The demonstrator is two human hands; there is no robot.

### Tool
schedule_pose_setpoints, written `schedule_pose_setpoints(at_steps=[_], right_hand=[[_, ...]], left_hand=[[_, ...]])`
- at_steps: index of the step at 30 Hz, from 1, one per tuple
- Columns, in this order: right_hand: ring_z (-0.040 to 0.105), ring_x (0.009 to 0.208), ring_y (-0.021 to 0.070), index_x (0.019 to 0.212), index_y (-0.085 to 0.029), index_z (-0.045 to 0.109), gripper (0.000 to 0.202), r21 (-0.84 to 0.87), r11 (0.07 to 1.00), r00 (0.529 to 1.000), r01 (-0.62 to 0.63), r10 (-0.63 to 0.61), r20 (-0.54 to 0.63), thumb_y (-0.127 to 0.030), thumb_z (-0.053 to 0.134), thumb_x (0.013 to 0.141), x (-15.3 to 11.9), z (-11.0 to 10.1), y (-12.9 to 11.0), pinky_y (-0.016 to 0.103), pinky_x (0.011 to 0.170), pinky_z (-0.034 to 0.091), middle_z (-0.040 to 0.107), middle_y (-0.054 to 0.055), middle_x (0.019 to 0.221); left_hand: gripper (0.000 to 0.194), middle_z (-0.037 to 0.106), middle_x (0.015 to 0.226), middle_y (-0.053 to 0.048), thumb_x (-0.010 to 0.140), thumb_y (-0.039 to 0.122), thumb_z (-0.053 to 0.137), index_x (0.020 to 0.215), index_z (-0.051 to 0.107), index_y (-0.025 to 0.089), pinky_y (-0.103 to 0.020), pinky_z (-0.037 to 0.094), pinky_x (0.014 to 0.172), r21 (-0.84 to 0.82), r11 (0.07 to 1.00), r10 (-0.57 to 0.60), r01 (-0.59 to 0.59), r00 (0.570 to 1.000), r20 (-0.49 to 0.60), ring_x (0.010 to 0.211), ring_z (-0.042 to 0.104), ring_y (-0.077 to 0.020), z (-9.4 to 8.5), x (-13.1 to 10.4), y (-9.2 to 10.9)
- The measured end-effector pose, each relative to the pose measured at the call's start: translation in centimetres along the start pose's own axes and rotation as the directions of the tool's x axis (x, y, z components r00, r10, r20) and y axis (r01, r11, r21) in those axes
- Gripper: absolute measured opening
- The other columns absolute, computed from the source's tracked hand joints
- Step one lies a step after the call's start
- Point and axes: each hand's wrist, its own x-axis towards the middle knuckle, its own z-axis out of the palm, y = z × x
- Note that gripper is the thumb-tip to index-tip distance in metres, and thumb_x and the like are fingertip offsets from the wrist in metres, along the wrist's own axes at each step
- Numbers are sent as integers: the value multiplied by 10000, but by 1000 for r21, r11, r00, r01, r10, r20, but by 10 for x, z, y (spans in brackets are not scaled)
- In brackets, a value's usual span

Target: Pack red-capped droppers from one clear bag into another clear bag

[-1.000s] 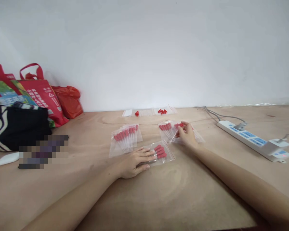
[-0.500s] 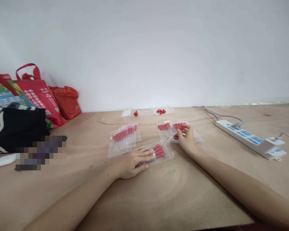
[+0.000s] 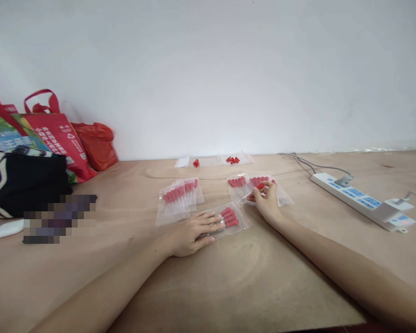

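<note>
My left hand [image 3: 193, 232] lies flat, fingers spread, on a clear plastic bag [image 3: 235, 223] with several red-capped droppers inside. My right hand [image 3: 266, 202] pinches one red-capped dropper [image 3: 260, 186] over a pile of clear bags with red-capped droppers [image 3: 241, 184] just beyond it. Another pile of filled clear bags [image 3: 180, 196] lies to the left, just past my left hand.
Two flat clear bags with loose red caps [image 3: 215, 161] sit by the wall. A white power strip [image 3: 367, 201] with cables runs at the right. Red shopping bags [image 3: 60, 134], a black striped bag [image 3: 21, 182] and a white object [image 3: 5, 229] stand at the left.
My right hand has drawn slightly toward me with the dropper pinched in its fingers. My left hand has stayed pressed on the bag.
</note>
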Motion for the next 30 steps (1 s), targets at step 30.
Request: schedule_pose_setpoints(at_steps=[30], right_hand=[[533,616,149,702,-167,531,304,-310,951,956,13,79,282,-452,592,615,-18,10,2,312,603,460,570,28,667]], left_hand=[[410,266,1369,21,871,343,364,1277,308,311,-407,199,1055,13,1000,-22,22,1000,8,1276,212,-190,-4,1,5]])
